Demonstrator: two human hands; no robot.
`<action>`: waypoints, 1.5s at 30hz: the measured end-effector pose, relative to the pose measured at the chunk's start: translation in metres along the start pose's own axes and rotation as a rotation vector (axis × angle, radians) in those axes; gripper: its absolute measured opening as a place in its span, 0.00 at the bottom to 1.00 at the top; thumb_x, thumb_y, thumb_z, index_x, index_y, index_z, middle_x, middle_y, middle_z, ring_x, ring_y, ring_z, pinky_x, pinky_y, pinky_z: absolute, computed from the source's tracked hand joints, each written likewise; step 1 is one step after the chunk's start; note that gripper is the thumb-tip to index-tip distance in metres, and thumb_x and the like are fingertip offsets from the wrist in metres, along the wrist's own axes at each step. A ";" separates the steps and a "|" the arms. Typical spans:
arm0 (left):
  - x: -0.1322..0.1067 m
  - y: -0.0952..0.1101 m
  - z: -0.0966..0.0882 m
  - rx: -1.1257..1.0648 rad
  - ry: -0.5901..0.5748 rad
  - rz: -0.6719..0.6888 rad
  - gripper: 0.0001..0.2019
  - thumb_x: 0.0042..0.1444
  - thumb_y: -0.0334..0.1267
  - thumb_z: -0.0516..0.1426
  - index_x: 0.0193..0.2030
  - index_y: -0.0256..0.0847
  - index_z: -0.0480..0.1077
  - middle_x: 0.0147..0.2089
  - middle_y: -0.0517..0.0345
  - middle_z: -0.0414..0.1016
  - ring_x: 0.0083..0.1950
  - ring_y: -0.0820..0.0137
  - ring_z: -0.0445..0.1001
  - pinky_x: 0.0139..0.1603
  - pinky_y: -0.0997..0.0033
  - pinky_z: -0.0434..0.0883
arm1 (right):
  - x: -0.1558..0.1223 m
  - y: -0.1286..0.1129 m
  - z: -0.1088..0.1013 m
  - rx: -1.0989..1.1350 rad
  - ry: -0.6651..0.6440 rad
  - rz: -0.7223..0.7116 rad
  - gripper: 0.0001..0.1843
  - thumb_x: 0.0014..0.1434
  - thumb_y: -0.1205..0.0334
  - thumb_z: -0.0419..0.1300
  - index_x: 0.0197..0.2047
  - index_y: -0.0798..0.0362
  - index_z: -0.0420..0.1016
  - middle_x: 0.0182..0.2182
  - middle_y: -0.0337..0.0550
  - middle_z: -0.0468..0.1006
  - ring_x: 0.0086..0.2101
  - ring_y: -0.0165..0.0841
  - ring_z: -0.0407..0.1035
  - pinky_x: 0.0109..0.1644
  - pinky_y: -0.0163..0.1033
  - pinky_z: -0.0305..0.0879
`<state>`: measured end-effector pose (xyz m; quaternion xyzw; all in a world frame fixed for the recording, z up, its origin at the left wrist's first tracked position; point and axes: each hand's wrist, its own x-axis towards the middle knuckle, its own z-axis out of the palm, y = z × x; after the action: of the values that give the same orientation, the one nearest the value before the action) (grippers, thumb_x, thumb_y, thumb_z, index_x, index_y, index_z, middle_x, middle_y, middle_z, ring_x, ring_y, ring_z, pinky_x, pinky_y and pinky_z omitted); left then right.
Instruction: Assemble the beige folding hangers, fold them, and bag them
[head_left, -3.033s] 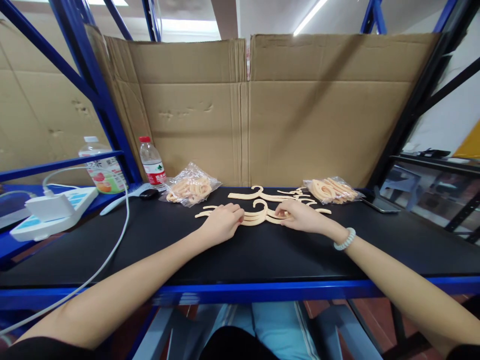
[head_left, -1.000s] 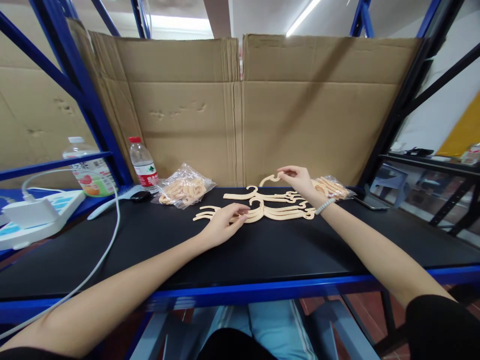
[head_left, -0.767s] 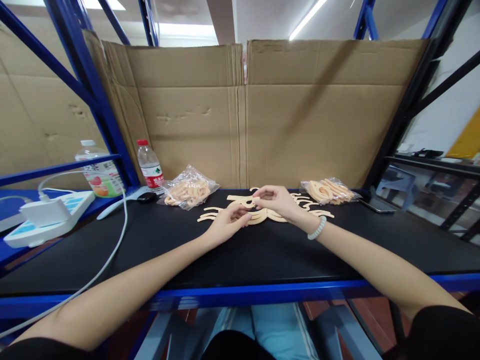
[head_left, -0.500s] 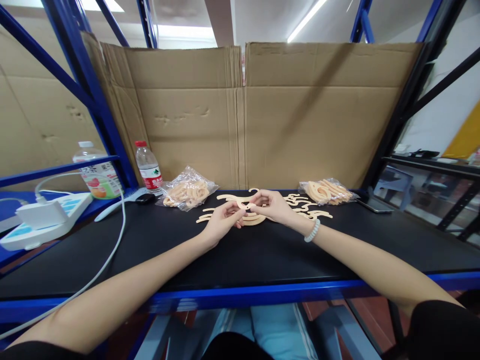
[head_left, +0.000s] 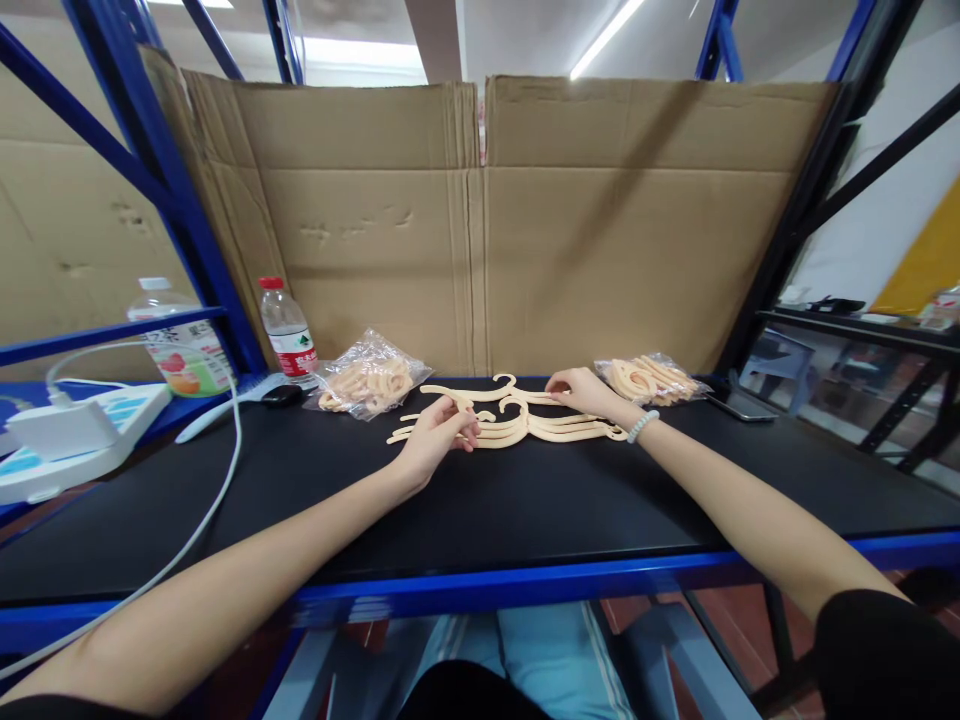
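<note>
Several small peach plastic hangers [head_left: 525, 428] lie stacked on the black shelf top [head_left: 480, 500]. One more hanger [head_left: 491, 393] sits just behind the stack. My left hand [head_left: 439, 432] has curled fingers pinching that hanger's left arm, above the left end of the stack. My right hand [head_left: 586, 392], with a white bead bracelet on the wrist, pinches the same hanger's right end, close to a clear bag of peach parts [head_left: 649, 378].
A second clear bag of peach rings [head_left: 367, 382] lies back left, beside a water bottle [head_left: 287, 325], a larger bottle [head_left: 176, 345], a white power strip [head_left: 71, 438] and its cable [head_left: 217, 480]. A phone [head_left: 742, 405] lies back right. Cardboard [head_left: 600, 230] walls the back.
My hands met at the middle of a hanger lifted over the stack, then drew apart towards its ends. The right hand went back right, and the hanger came down behind the stack.
</note>
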<state>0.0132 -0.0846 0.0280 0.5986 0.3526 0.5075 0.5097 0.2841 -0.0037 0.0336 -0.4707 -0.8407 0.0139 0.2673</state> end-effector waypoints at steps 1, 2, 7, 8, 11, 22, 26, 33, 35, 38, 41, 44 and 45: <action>0.000 0.000 0.000 -0.004 0.014 -0.006 0.07 0.46 0.35 0.59 0.30 0.38 0.63 0.24 0.61 0.71 0.23 0.75 0.69 0.25 0.76 0.66 | 0.000 0.006 0.002 -0.028 -0.042 0.010 0.07 0.53 0.74 0.59 0.33 0.56 0.77 0.30 0.44 0.79 0.31 0.33 0.72 0.37 0.35 0.65; 0.000 0.000 -0.001 -0.006 0.029 -0.011 0.07 0.45 0.35 0.58 0.30 0.38 0.64 0.24 0.62 0.70 0.23 0.75 0.68 0.25 0.77 0.65 | 0.000 0.011 0.005 -0.050 -0.067 0.010 0.05 0.53 0.72 0.60 0.32 0.56 0.77 0.30 0.44 0.79 0.31 0.33 0.72 0.37 0.35 0.65; 0.003 -0.002 -0.004 -0.028 0.076 -0.054 0.08 0.45 0.37 0.59 0.32 0.37 0.67 0.23 0.61 0.70 0.23 0.76 0.67 0.25 0.77 0.64 | 0.004 0.019 0.022 -0.118 -0.022 -0.017 0.02 0.53 0.66 0.64 0.30 0.55 0.77 0.29 0.45 0.78 0.35 0.37 0.69 0.41 0.38 0.63; 0.003 -0.002 -0.004 -0.037 0.082 -0.058 0.09 0.45 0.37 0.59 0.32 0.36 0.67 0.24 0.61 0.70 0.23 0.76 0.67 0.25 0.77 0.64 | 0.005 0.020 0.024 -0.123 -0.014 -0.018 0.02 0.53 0.65 0.64 0.30 0.55 0.77 0.28 0.45 0.77 0.34 0.37 0.69 0.41 0.39 0.62; 0.004 -0.003 -0.005 -0.060 0.098 -0.042 0.11 0.44 0.39 0.62 0.32 0.35 0.69 0.26 0.61 0.70 0.24 0.77 0.67 0.26 0.77 0.65 | 0.006 0.023 0.027 -0.107 -0.006 -0.011 0.04 0.54 0.65 0.63 0.28 0.55 0.76 0.26 0.43 0.76 0.32 0.35 0.68 0.40 0.38 0.62; 0.003 0.005 -0.007 -0.144 0.081 0.038 0.17 0.40 0.41 0.68 0.31 0.36 0.67 0.31 0.61 0.70 0.25 0.79 0.66 0.29 0.77 0.66 | 0.000 0.000 -0.034 0.078 0.205 0.038 0.03 0.52 0.65 0.60 0.33 0.55 0.72 0.29 0.41 0.75 0.30 0.33 0.68 0.36 0.37 0.63; 0.007 0.008 -0.013 -0.205 0.115 0.030 0.15 0.39 0.39 0.68 0.30 0.37 0.67 0.26 0.64 0.67 0.25 0.80 0.65 0.27 0.79 0.63 | -0.023 -0.013 -0.056 0.209 0.165 0.004 0.08 0.54 0.62 0.58 0.37 0.54 0.74 0.33 0.44 0.76 0.32 0.34 0.69 0.37 0.38 0.65; 0.011 0.011 -0.017 -0.240 0.143 0.037 0.12 0.40 0.35 0.66 0.29 0.35 0.68 0.25 0.64 0.66 0.25 0.80 0.64 0.27 0.80 0.62 | -0.049 -0.019 -0.066 0.371 -0.023 0.025 0.13 0.55 0.53 0.58 0.37 0.55 0.74 0.29 0.43 0.74 0.28 0.32 0.69 0.31 0.36 0.65; 0.010 0.012 -0.016 -0.246 0.140 0.024 0.12 0.40 0.35 0.65 0.29 0.36 0.66 0.25 0.64 0.65 0.25 0.79 0.65 0.27 0.79 0.62 | -0.048 -0.018 -0.065 0.376 -0.035 0.038 0.14 0.55 0.52 0.58 0.37 0.55 0.74 0.28 0.43 0.74 0.28 0.32 0.69 0.31 0.36 0.64; 0.009 0.012 -0.014 -0.262 0.127 -0.002 0.12 0.40 0.34 0.63 0.29 0.38 0.63 0.27 0.65 0.68 0.24 0.78 0.68 0.27 0.78 0.64 | -0.047 -0.019 -0.060 0.428 -0.029 0.062 0.14 0.55 0.52 0.59 0.38 0.55 0.73 0.26 0.41 0.74 0.27 0.32 0.68 0.30 0.36 0.64; 0.008 0.011 -0.013 -0.263 0.135 -0.007 0.11 0.41 0.34 0.61 0.29 0.38 0.61 0.29 0.65 0.69 0.24 0.78 0.69 0.29 0.77 0.66 | -0.046 -0.022 -0.053 0.459 -0.033 0.057 0.13 0.54 0.54 0.59 0.37 0.55 0.72 0.24 0.40 0.73 0.26 0.31 0.68 0.28 0.35 0.63; 0.009 0.011 -0.014 -0.251 0.153 0.029 0.11 0.43 0.34 0.61 0.28 0.39 0.60 0.26 0.65 0.69 0.23 0.79 0.68 0.29 0.77 0.67 | -0.045 -0.021 -0.047 0.452 -0.058 0.042 0.10 0.54 0.58 0.58 0.37 0.55 0.72 0.23 0.40 0.74 0.25 0.31 0.69 0.28 0.35 0.63; 0.009 0.011 -0.014 -0.248 0.154 0.039 0.12 0.43 0.34 0.62 0.29 0.39 0.60 0.25 0.66 0.68 0.24 0.79 0.68 0.29 0.78 0.67 | -0.045 -0.020 -0.046 0.451 -0.061 0.043 0.09 0.54 0.59 0.58 0.36 0.55 0.72 0.23 0.40 0.74 0.25 0.31 0.69 0.28 0.34 0.62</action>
<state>0.0010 -0.0747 0.0402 0.4970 0.3133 0.6015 0.5413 0.3082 -0.0610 0.0587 -0.4165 -0.8137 0.2213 0.3398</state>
